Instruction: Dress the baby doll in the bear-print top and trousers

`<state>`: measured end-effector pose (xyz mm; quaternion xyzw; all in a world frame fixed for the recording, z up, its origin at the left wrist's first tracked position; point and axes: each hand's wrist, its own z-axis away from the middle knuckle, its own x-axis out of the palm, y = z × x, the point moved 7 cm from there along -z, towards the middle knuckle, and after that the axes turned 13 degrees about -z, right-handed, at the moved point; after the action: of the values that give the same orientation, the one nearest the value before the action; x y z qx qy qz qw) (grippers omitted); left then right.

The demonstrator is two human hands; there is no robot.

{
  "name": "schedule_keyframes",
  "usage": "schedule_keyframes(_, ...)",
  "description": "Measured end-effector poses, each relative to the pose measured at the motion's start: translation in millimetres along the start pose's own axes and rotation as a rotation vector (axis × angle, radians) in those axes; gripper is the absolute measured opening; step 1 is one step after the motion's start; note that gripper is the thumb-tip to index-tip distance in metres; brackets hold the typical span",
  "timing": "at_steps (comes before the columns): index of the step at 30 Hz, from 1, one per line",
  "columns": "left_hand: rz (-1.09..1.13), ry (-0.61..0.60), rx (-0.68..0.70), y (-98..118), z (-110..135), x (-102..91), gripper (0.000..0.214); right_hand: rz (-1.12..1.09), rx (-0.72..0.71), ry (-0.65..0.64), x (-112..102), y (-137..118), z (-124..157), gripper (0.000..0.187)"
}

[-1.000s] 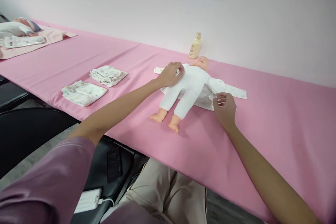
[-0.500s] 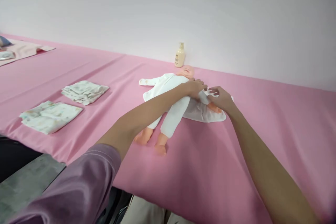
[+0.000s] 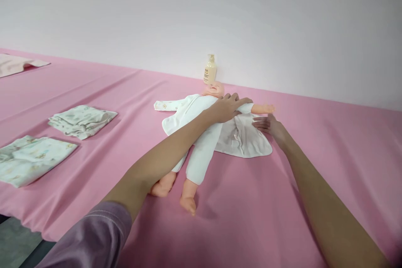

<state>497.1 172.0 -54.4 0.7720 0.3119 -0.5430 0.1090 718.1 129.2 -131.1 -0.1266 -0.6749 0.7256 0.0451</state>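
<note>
A baby doll (image 3: 201,142) in white clothes lies on its back on the pink table cover (image 3: 329,155), head toward the wall. My left hand (image 3: 228,106) reaches across its chest and grips the doll's upper arm near the shoulder. The doll's bare forearm (image 3: 262,109) sticks out to the right. My right hand (image 3: 268,124) rests just below that arm with fingers stretched out, touching the open white garment flap (image 3: 245,140) spread beside the doll. The garment's other sleeve (image 3: 166,105) lies flat to the left.
A cream pump bottle (image 3: 210,70) stands by the wall behind the doll's head. Two folded printed cloths (image 3: 81,120) (image 3: 29,159) lie at the left. A pale pink cloth (image 3: 15,63) lies at the far left edge.
My left hand moved from the doll's left side across to its right shoulder. The doll's right arm now shows bare, out of the sleeve. The view shifted closer and rightward.
</note>
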Motion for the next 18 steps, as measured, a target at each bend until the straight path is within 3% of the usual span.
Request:
schedule_keyframes(3,0.037,0.016,0.009,2.2,2.8,-1.8,0.051,0.376,-0.13,0.059,17.7,-9.0,11.7,0.048)
schedule_keyframes(8,0.043,-0.014,0.032,9.8,4.3,-2.3,0.059,0.878,-0.516,0.157,70.6,-23.5,22.1,0.058)
schedule_keyframes(12,0.024,0.012,0.03,11.8,5.7,-9.9,0.063,0.945,-0.578,0.163,86.5,-18.4,10.8,0.036)
schedule_keyframes(15,0.052,0.006,0.003,8.5,5.6,-12.2,0.066,0.905,-0.583,0.148,81.7,-18.3,5.2,0.016)
schedule_keyframes(18,0.082,-0.012,-0.032,4.9,4.1,-11.6,0.059,0.783,-0.47,0.171,66.3,-16.8,0.3,0.014)
